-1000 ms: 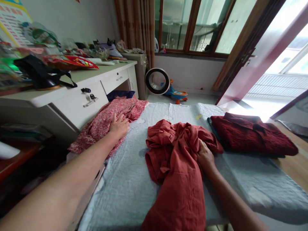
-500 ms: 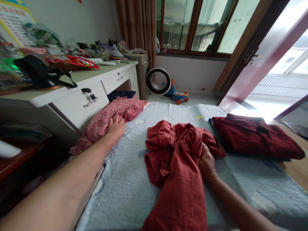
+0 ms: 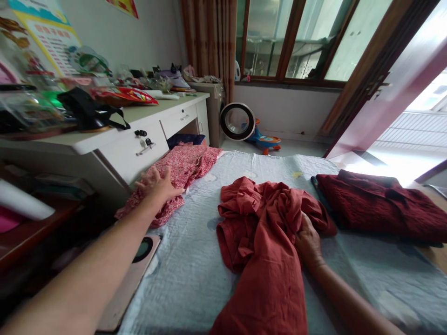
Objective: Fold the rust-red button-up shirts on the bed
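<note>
Pale-blue cloth (image 3: 181,279) below | left hand (image 3: 157,186) splayed over red-white patterned fabric (image 3: 190,160) | right hand (image 3: 310,244), grip unclear, likely steadying crumpled rust-red fabric (image 3: 268,265)

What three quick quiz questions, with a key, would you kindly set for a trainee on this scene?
1. Multiple choice: which hand touches the crumpled rust-red cloth garment? A) left B) right C) neither
2. True or false: the folded dark-red textured cloth lies to the right of that garment.
3. Fill the gap: the left hand has its fingers ____ (curled/spread) over the crumpled red-and-white patterned cloth.

Key: 1. B, the right hand; 2. true; 3. spread.
</note>
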Motion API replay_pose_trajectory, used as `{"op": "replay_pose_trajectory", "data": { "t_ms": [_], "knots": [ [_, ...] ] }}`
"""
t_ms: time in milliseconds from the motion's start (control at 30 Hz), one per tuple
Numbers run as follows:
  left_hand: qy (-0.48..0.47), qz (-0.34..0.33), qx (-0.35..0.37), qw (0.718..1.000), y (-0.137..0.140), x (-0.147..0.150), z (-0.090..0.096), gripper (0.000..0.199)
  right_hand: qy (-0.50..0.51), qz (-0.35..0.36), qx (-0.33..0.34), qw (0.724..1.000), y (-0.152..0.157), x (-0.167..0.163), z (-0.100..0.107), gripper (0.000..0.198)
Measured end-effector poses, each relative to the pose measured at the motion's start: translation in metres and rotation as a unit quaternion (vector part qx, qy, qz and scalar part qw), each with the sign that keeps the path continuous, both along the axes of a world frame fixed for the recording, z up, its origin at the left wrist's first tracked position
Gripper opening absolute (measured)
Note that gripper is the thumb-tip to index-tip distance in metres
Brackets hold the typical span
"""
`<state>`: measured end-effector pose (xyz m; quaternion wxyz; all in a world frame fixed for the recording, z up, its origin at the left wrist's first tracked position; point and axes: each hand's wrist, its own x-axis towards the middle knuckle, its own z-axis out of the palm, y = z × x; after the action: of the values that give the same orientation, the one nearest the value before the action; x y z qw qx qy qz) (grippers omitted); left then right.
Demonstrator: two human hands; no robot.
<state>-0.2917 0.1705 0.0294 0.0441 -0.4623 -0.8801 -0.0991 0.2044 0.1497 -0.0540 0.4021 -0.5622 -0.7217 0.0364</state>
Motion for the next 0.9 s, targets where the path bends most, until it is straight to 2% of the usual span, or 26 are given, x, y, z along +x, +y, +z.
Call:
{"op": "replay_pose_trajectory", "data": {
  "t_ms": [33, 100, 167, 267, 400, 500, 633, 700, 767, 900],
  "knots": [
    [-0.036, 0.041, -0.021, 0.998, 0.001, -0.008, 0.0, 0.125, 0.002, -0.001, -0.001, 1.0, 0.0, 0.0, 0.0, 0.052],
    [-0.083, 0.083, -0.047, 0.992, 0.003, -0.021, -0.002, 0.133, 0.006, -0.001, -0.005, 1.0, 0.0, 0.0, 0.0, 0.053],
    [-0.084, 0.083, -0.049, 0.992, 0.005, -0.027, -0.004, 0.124, 0.006, 0.001, -0.008, 1.0, 0.0, 0.0, 0.001, 0.054],
    [-0.028, 0.048, -0.025, 0.998, 0.007, -0.021, -0.002, 0.09, 0.003, 0.003, -0.008, 1.0, -0.001, 0.0, 0.002, 0.053],
    [0.093, -0.03, 0.057, 0.994, 0.008, 0.003, 0.011, 0.05, 0.002, 0.002, -0.012, 1.0, -0.002, -0.001, 0.004, 0.055],
    [0.146, -0.088, 0.104, 0.98, 0.012, 0.026, 0.025, 0.041, 0.014, 0.003, -0.016, 1.0, -0.003, -0.002, 0.006, 0.055],
    [0.157, -0.162, 0.116, 0.967, 0.02, 0.063, 0.034, 0.04, 0.024, 0.001, -0.021, 0.999, -0.005, -0.004, 0.009, 0.053],
    [0.134, -0.193, 0.115, 0.965, 0.022, 0.084, 0.028, 0.038, 0.022, 0.0, -0.02, 1.0, -0.005, -0.004, 0.009, 0.054],
    [0.102, -0.214, 0.096, 0.967, 0.021, 0.103, 0.014, 0.035, 0.022, 0.0, -0.022, 1.0, -0.004, -0.004, 0.009, 0.054],
    [0.087, -0.237, 0.067, 0.965, 0.016, 0.131, -0.014, 0.045, 0.027, 0.006, -0.029, 0.999, -0.004, -0.002, 0.008, 0.052]
  ]
}}
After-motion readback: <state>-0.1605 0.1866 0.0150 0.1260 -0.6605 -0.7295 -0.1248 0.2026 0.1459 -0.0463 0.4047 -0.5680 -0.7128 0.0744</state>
